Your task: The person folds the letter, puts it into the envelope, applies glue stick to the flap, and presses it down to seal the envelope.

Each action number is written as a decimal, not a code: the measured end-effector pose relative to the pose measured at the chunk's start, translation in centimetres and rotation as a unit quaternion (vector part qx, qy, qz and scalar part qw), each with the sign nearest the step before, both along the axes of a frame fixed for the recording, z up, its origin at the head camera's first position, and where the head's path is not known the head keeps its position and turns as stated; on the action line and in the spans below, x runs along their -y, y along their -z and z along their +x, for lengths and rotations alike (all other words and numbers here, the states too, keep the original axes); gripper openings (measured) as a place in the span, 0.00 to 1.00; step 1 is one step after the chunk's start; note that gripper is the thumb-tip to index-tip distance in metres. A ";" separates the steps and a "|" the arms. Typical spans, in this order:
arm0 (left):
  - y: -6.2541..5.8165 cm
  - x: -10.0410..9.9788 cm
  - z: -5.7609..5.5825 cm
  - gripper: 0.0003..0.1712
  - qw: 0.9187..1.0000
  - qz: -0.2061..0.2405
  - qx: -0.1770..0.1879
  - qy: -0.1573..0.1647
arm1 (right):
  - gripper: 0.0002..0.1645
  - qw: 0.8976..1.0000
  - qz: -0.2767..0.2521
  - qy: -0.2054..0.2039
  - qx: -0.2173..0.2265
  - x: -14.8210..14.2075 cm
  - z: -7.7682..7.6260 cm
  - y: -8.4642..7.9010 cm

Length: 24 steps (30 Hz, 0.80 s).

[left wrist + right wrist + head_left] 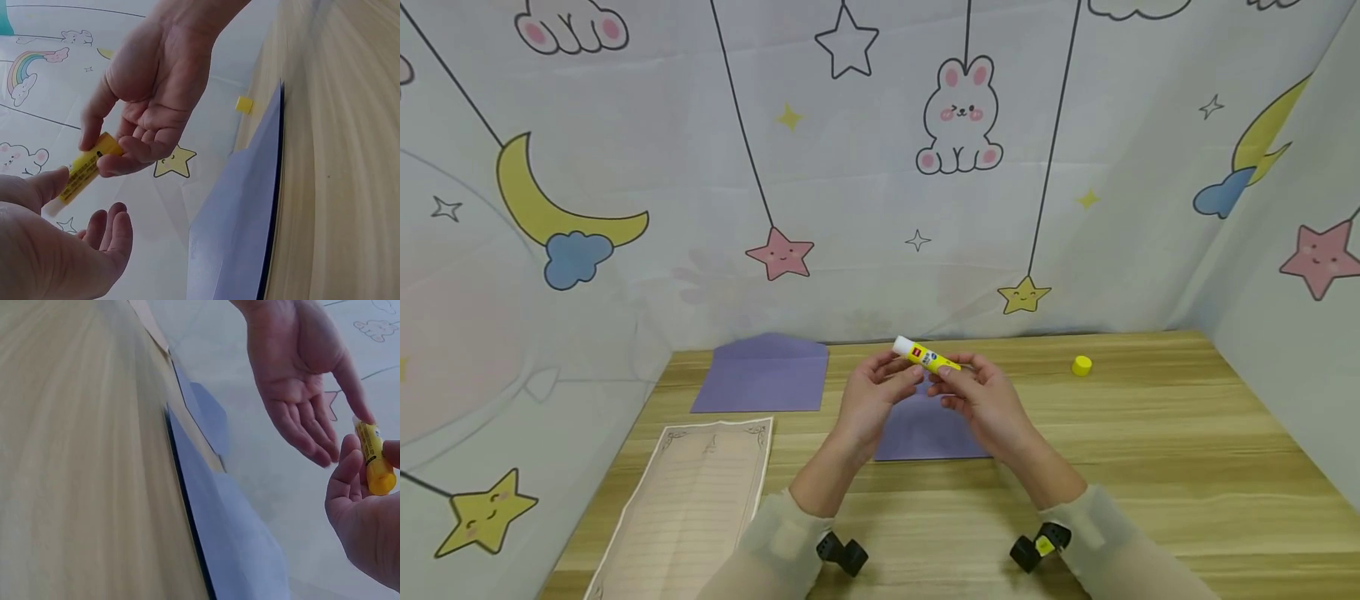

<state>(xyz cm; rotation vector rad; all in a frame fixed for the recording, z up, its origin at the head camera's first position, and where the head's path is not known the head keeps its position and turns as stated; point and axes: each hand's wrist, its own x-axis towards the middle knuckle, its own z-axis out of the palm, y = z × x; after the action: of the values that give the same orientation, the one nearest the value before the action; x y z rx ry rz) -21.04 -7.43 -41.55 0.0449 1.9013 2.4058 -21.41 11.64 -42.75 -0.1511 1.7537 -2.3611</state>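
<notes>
A yellow glue stick (928,357) with a white end is held up above the table, tilted, white end to the left. My right hand (988,404) pinches its yellow body between thumb and fingers, clearly seen in the left wrist view. Beside the white end is my left hand (871,400); in the right wrist view its thumb reaches the stick (370,453) while its other fingers stay extended and apart from it. Below the hands lies a purple envelope (925,433), partly hidden by them. The yellow cap (1082,366) stands on the table at the back right.
Another purple envelope (763,383) with its flap raised lies at the back left of the wooden table (1150,467). Lined letter paper (688,500) lies at the front left. A printed curtain (865,183) hangs right behind the table.
</notes>
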 end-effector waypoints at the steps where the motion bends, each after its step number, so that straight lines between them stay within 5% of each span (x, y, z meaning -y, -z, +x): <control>1: 0.0 0.1 -0.1 0.30 1.000 -0.002 0.001 -0.007 | 0.19 1.000 0.008 0.007 -0.001 -0.3 -0.1 -0.1; 9: 0.3 1.6 -0.7 0.30 0.994 -0.098 -0.017 -0.042 | 0.22 0.994 0.084 0.036 -0.052 -4.0 -0.8 -0.7; 15: 1.2 3.5 -0.8 0.33 0.968 -0.234 -0.089 -0.019 | 0.23 0.980 0.164 0.045 -0.106 -7.0 -0.8 -0.9; 17: 1.4 4.1 -0.9 0.34 0.949 -0.290 -0.121 -0.009 | 0.24 0.974 0.188 0.049 -0.120 -7.7 -0.8 -0.9; 20: 1.7 5.0 -1.1 0.36 0.908 -0.383 -0.170 0.011 | 0.23 0.965 0.217 0.053 -0.136 -8.5 -0.8 -1.0; 24: 2.2 5.8 -1.5 0.40 0.826 -0.508 -0.237 0.050 | 0.22 0.954 0.253 0.046 -0.157 -9.1 -0.6 -1.0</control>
<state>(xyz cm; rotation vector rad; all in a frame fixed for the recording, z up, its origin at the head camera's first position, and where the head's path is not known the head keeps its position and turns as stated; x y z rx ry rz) -22.53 -13.23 -43.71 0.6914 3.0200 1.0776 -22.06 20.73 -41.72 -0.3893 2.5018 -1.9369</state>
